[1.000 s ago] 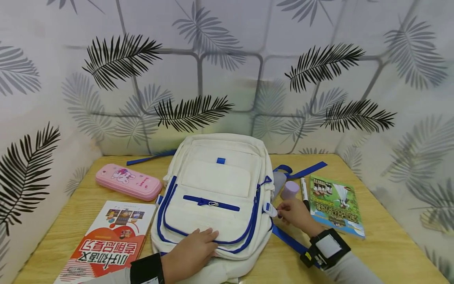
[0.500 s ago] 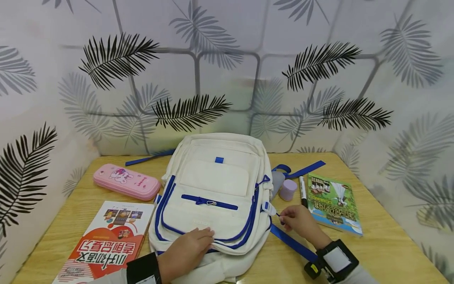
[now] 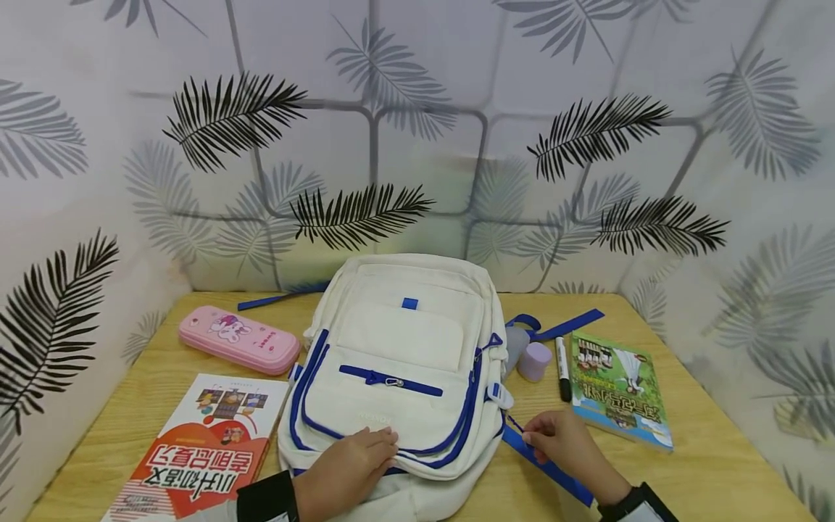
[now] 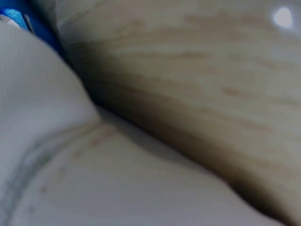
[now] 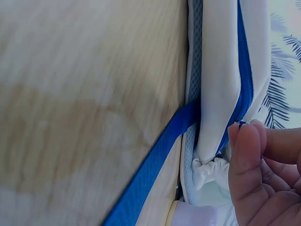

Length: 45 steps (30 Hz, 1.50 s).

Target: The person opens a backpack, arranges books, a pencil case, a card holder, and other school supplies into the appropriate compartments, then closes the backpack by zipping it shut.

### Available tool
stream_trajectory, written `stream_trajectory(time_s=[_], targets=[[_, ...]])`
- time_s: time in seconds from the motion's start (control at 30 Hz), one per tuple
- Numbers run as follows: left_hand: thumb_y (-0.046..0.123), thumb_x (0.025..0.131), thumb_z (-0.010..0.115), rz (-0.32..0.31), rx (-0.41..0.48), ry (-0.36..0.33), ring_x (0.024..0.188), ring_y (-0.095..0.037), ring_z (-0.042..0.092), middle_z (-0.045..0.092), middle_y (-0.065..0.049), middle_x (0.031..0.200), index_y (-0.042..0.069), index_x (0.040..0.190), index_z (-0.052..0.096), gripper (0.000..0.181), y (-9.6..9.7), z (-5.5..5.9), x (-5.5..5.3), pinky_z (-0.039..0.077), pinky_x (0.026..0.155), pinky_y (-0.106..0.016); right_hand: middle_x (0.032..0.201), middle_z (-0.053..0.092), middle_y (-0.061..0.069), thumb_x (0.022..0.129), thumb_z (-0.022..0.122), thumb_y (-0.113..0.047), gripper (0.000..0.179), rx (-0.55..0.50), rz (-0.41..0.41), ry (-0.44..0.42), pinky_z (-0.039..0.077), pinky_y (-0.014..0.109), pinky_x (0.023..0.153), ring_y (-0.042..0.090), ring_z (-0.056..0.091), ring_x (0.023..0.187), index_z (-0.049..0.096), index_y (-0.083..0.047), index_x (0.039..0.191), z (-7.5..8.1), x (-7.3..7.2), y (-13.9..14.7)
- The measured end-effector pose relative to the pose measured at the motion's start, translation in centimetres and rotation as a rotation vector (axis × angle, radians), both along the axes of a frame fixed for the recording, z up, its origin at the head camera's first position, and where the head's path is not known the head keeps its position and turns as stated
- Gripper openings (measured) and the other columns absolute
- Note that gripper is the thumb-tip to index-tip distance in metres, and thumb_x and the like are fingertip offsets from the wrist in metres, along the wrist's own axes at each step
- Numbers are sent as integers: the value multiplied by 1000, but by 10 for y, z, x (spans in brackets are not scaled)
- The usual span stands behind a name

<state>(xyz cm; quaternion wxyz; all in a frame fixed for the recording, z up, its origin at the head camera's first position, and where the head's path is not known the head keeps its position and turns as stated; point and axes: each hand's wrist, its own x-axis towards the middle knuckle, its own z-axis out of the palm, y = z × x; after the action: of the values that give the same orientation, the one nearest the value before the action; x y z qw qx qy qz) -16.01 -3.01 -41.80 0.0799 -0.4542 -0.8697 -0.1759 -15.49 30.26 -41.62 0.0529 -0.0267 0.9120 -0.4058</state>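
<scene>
A white backpack point(image 3: 404, 333) with blue zips lies front side up at the middle of the wooden table. My left hand point(image 3: 352, 464) rests on its lower front, fingers fairly straight. At the backpack's right side, my right hand point(image 3: 564, 446) pinches a small blue zipper pull point(image 5: 242, 124) between thumb and fingertip, on the blue side zip point(image 5: 245, 89). Above that hand hangs a white buckle point(image 3: 499, 395). A blue strap point(image 3: 548, 467) runs beneath the hand. The left wrist view shows only blurred pale fabric point(image 4: 141, 183) and the table; that hand is out of it.
Left of the backpack lie a pink pencil case point(image 3: 240, 339) and a red-and-white book point(image 3: 202, 449). To its right are a bottle with a purple cap point(image 3: 535, 361), a marker point(image 3: 563, 370) and a green book point(image 3: 620, 388). A patterned curtain point(image 3: 417, 145) encloses the table.
My right hand has moved from beside the white buckle down along the backpack's right side, towards me, with the zipper pull. My left hand has stayed on the lower front.
</scene>
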Motion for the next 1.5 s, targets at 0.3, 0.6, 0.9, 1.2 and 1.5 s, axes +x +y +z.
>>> stream_trajectory(time_s=[0.3,0.6,0.9,1.2,1.5], targets=[[19,91,50,5,-11,-17,106,-17,57,63,-4,111,7,110,62,25,0,0,-2,47,85,-34,57,58,7,82,61,-10,14,-42,48,-20,41,24,44,11,52,48,64,4,82,2,13,0],[17,89,54,-44,-2,-1,105,-17,58,63,-6,111,7,106,64,22,-1,-3,-1,49,83,-34,59,58,6,81,60,-2,7,-56,3,-72,43,24,44,11,52,50,63,4,79,-3,24,-12],[19,89,53,-78,26,77,102,-16,59,64,-6,109,8,103,65,22,-2,-7,-4,50,81,-33,61,58,2,82,59,-2,6,-38,36,-117,41,23,45,10,49,50,62,2,78,-3,30,-27],[20,91,50,-90,41,133,104,-16,59,63,-7,110,6,104,64,23,-3,-6,-3,49,82,-36,62,58,2,81,60,-3,4,-3,82,-83,39,22,46,9,48,52,62,0,79,-4,35,-41],[17,88,56,-77,66,166,101,-16,60,64,-8,108,4,103,64,22,-2,-5,-2,50,79,-37,66,59,-2,79,64,-9,6,47,165,-43,38,19,49,0,45,55,64,-4,76,-3,42,-61]])
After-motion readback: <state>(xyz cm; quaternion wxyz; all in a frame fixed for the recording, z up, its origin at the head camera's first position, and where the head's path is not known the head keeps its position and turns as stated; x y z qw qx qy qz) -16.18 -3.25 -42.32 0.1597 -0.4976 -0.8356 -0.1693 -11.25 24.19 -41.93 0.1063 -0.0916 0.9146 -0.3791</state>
